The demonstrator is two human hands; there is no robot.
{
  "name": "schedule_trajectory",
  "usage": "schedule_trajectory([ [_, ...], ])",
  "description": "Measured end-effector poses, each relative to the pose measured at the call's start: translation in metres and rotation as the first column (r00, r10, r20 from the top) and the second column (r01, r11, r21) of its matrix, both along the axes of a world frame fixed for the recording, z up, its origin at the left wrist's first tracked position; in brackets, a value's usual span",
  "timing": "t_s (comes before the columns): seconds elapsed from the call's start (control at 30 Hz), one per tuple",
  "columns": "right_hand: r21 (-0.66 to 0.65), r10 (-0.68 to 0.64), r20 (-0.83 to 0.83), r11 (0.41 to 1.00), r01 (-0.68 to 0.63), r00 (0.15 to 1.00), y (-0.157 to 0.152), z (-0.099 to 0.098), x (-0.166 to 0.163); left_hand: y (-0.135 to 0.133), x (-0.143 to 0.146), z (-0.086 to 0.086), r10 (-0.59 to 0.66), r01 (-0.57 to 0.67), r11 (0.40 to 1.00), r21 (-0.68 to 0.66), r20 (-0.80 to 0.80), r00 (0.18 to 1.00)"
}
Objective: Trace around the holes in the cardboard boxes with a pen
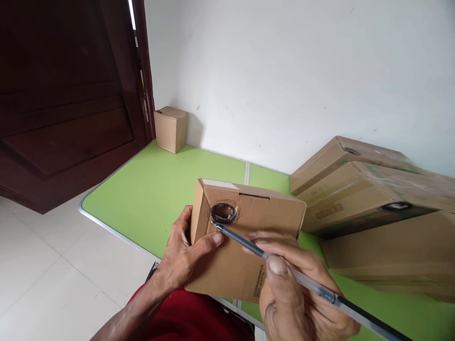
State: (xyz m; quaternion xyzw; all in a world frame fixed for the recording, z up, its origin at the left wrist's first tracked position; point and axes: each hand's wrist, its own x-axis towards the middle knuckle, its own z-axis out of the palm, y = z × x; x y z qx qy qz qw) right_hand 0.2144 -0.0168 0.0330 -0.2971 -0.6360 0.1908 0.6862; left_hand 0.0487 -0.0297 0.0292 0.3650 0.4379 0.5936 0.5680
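A flat brown cardboard box [273, 213] is held tilted above the near edge of the table. My left hand [188, 251] grips its left side, with the thumb lying across the face. Near the upper left of that face is an oval hole [223, 213], its rim marked in black and ringed by scribbled pen lines. Between the thumb and fingers of my right hand [295, 284] is a gel pen [245, 242] with a clear barrel. Its tip is at the lower left of the hole's rim. A narrow slot and small printed text also show on the box.
A green folding table [131, 199] stands against a white wall. One small carton [170, 129] sits at the far left corner. Several larger cartons [355, 189], some with holes, are stacked on the right. A dark door [64, 94] is at the left, above a tiled floor [53, 265].
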Motion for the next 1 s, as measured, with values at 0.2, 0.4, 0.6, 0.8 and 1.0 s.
schedule_trajectory([
  [0.2,-0.049,-0.135,-0.121,0.990,0.130,0.983,0.004,0.001,0.004,0.001,0.001,-0.002,-0.012,0.013,1.000,-0.016,0.023,1.000],
  [0.4,-0.084,-0.279,-0.239,0.960,0.266,0.930,0.011,0.008,0.000,0.001,0.003,-0.006,-0.033,0.033,0.999,-0.023,0.036,0.999],
  [0.6,-0.121,-0.344,-0.274,0.939,0.323,0.898,0.010,0.013,-0.006,-0.001,0.004,-0.005,-0.056,0.058,0.998,-0.037,0.041,0.998],
  [0.8,-0.084,-0.157,-0.110,0.985,0.148,0.982,0.003,0.005,-0.008,0.000,0.007,-0.006,-0.048,0.048,0.998,-0.041,-0.019,0.999],
  [1.0,-0.041,-0.111,-0.216,0.994,0.104,0.970,0.007,0.014,-0.002,0.000,-0.003,-0.009,0.024,-0.026,0.997,-0.070,-0.031,0.999],
])
